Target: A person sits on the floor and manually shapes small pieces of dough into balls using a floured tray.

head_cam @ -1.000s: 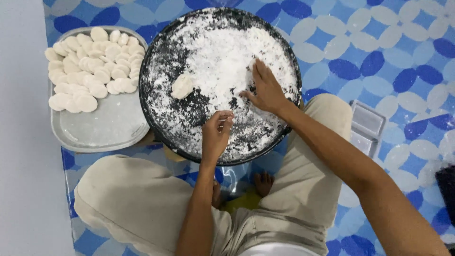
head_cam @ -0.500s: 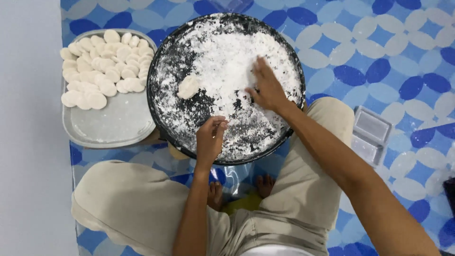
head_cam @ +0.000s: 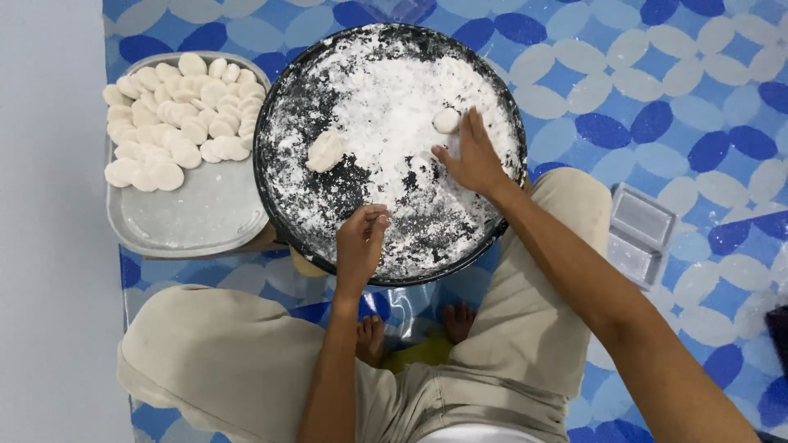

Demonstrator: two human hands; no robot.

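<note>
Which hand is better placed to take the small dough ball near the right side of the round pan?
Probably the right hand: its fingertips lie right next to the small dough ball. The left hand is at the near rim of the floured pan, farther away.

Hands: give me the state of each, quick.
Left hand: fingers pinched together, contents cannot be told.
Right hand: open, fingertips by the dough ball.

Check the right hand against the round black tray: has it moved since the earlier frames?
Yes. The right hand has slid from near the tray's right rim inward toward the floured middle, beside a small dough ball.
</note>
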